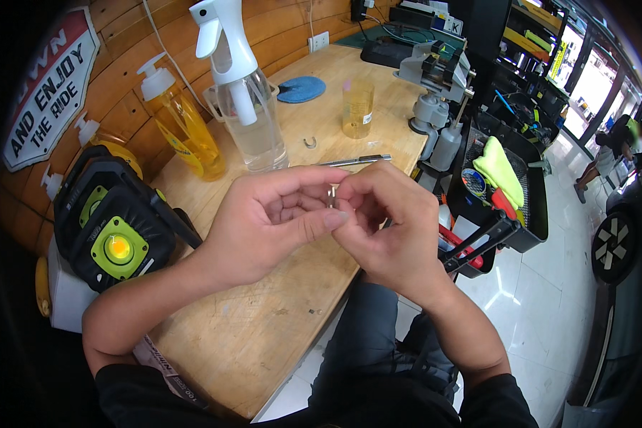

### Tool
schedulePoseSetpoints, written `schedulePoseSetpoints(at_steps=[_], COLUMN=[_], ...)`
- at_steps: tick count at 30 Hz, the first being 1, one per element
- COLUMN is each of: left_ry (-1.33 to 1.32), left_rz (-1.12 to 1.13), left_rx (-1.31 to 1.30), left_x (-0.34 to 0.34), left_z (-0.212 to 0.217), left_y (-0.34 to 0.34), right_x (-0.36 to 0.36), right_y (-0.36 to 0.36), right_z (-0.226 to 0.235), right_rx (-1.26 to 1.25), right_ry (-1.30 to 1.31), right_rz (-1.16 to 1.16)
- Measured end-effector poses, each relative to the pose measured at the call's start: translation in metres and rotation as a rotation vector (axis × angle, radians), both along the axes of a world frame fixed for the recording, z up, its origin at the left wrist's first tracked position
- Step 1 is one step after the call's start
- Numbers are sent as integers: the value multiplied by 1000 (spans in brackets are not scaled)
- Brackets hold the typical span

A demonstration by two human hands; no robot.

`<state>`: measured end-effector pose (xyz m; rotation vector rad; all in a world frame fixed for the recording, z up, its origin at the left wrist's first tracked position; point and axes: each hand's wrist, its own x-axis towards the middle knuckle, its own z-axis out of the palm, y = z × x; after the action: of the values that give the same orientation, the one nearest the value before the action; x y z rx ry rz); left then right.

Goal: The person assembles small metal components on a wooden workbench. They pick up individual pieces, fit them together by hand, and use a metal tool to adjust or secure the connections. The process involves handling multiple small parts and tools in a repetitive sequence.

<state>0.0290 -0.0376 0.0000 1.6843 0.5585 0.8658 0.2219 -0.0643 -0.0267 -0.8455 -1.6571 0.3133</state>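
Observation:
Above the wooden table [264, 321] my two hands meet. My left hand [274, 221] is closed, its thumb and fingers pinching a small shiny metal piece [331, 195]. Against its other side press the curled fingertips of my right hand [392, 217]. Most of the piece is hidden by the fingers, so its exact kind cannot be made out. Just beyond my hands lies a slim silver-and-dark pen-like tool [367, 159]. A small U-shaped metal clip [309, 143] rests on the table farther back.
A clear spray bottle [253, 121] and a yellow pump bottle [182, 121] stand behind my left hand. The black work light [114, 221] is at left. An amber cup [358, 110], blue pad [301, 89], and a bench vise [439, 78] stand farther back. At right is a black tool cart [538, 214].

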Motion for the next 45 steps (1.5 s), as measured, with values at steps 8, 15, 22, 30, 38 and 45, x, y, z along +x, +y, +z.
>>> schedulePoseSetpoints(at_steps=[8,15,22,30,38,45], left_ry=[208,349,309,489,567,312], left_rz=[3,66,236,292,384,227], left_rx=[324,576,398,614,583,-23], left_x=[-3,-3,-3,-6,-8,-11], left_z=[6,10,6,9,10,8], left_y=[-4,2,1,0,7,24], right_x=[-3,-1,-2,-30,-39,-29], right_y=[-2,-7,-9,-17,-20,-17], right_z=[-4,7,0,-19,-24,-21], right_rx=[-223,-591,-663,-451,-327,-429], right_ry=[215,445,529,658,608,542], right_rz=[31,238,356,257,252,329])
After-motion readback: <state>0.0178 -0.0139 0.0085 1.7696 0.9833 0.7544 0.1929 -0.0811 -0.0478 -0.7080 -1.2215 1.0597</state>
